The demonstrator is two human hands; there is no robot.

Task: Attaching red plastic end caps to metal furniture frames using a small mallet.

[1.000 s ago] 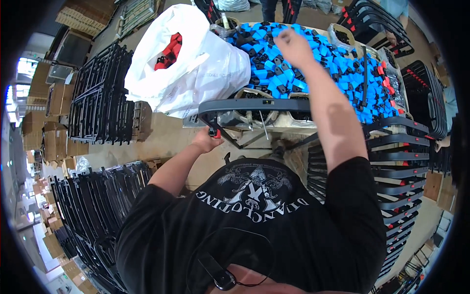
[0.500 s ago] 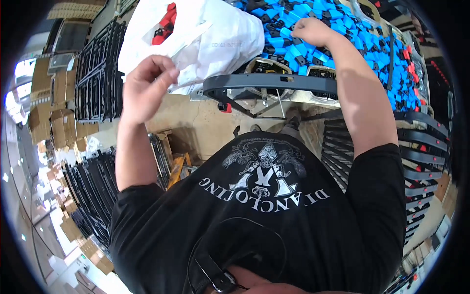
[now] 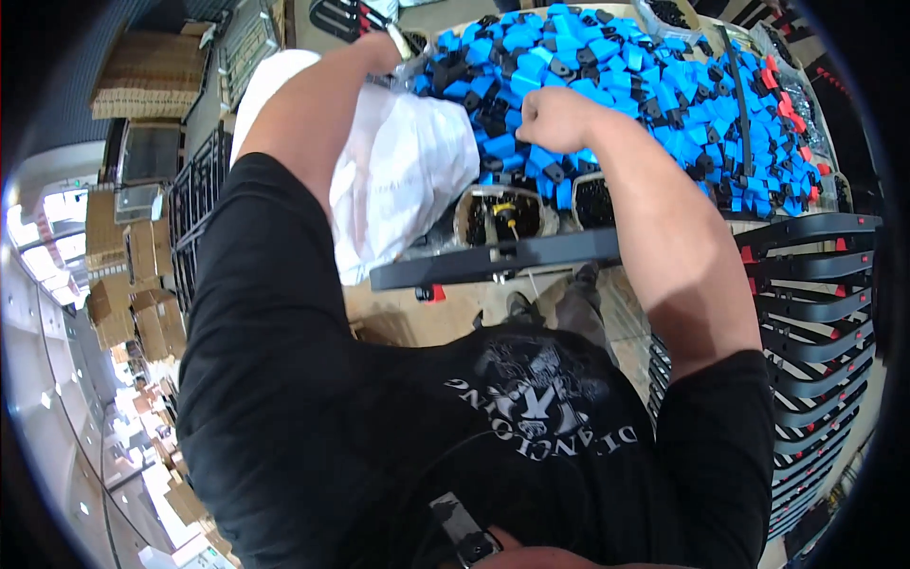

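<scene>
My right hand [image 3: 557,120] is over the near left part of a wide heap of blue and black plastic pieces [image 3: 654,114]. Its fingers are curled closed, and what they hold, if anything, is hidden. Beyond the white plastic bag [image 3: 408,156], my left hand [image 3: 381,52] reaches to the far left edge of the heap. A pale narrow strip [image 3: 402,43] shows beside that hand; its fingers are not clear. Crosswise in front of my body lies a black bar-like frame [image 3: 502,258].
Tubs of small dark parts [image 3: 592,199] stand under the heap's near edge, one with a yellow-and-black tool [image 3: 505,213]. Curved black frames [image 3: 820,313] are stacked at right. Red pieces [image 3: 787,104] edge the heap. Cardboard boxes [image 3: 152,247] stand at left.
My left hand has gone from above the white bag to far forward past it. My right hand has shifted slightly left and nearer. My body has leaned forward and the view has moved.
</scene>
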